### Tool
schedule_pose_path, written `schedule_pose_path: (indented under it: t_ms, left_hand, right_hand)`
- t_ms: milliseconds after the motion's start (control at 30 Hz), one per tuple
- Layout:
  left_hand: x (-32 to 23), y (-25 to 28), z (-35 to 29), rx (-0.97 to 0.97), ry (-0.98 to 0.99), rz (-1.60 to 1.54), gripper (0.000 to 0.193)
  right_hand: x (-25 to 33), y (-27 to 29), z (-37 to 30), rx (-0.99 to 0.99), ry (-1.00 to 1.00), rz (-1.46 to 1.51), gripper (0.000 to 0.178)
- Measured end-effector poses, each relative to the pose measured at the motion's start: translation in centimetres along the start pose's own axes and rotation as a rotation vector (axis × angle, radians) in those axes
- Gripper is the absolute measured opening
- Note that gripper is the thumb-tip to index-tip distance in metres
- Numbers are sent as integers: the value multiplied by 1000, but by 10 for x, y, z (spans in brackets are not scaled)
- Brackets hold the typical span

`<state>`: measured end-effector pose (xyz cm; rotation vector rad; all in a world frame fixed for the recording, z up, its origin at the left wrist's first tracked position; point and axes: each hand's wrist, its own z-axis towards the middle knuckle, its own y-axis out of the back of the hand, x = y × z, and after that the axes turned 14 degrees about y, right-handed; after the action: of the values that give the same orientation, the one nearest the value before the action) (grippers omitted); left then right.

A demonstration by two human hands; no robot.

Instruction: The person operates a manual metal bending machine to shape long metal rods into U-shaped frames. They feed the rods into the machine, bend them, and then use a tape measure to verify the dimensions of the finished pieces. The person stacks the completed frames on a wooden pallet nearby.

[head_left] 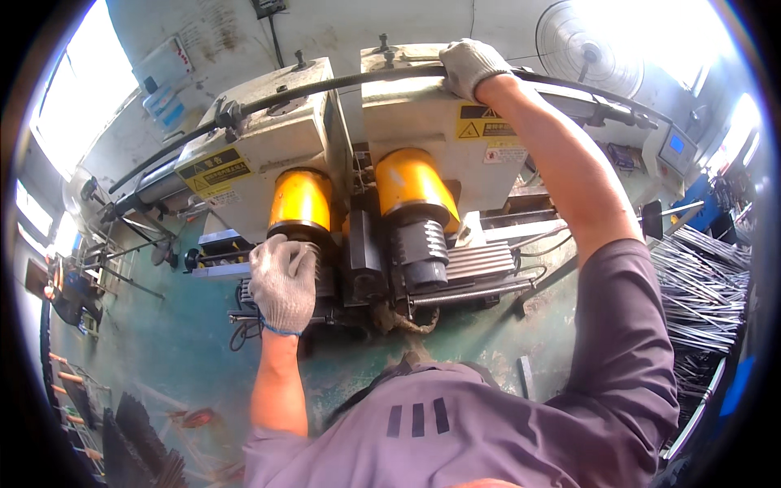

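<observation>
Cannot see the whole left ribbed roller (pixel 326 275), partly hidden behind the left gloved hand (pixel 283 283). Cannot follow the black hose (pixel 350 80) behind the right gloved hand (pixel 473 68) at the right housing's (pixel 423 118) top edge. Cannot make out the control-box screen (pixel 677 144), too small.

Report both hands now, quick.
Left hand: curled at the black roller; grip cannot be told.
Right hand: curled over the dark hose; grip cannot be told.

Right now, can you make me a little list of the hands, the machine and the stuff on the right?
Left hand: pale knitted glove, fingers curled near the left shiny yellow cylinder
Right hand: matching pale glove, at a long dark rod; grip unclear
Machine: two boxy off-white metal housings
Right side: pile of thin silvery metal rods
</observation>
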<state>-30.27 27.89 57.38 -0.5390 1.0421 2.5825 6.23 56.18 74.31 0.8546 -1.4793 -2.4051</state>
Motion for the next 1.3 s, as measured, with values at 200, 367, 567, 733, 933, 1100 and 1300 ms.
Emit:
schedule_pose_path:
  t_ms: [200,367,567,733,933,1100,1300]
  left_hand:
    - [-4,3,1,26,93,-15,18]
    - [-13,-11,5,-8,132,-26,17]
    - [-11,-12,-2,-23,278,-44,15]
    - [-21,-22,0,16,370,-148,12]
    - [-20,-16,-5,-3,372,-110,12]
    - [-20,-14,-4,6,378,-113,12]
    - [-15,-17,-4,-3,341,-131,11]
  right_hand:
    - [-14,42,25,313,252,85,23]
    - [-72,11,49,-219,111,153,37]
    - [-20,54,19,146,141,304,61]
    - [-87,37,35,-291,18,179,39]
    - [-31,45,0,164,218,294,51]
    - [-53,41,1,-225,-8,376,38]
    - [-66,3,-14,59,72,472,37]
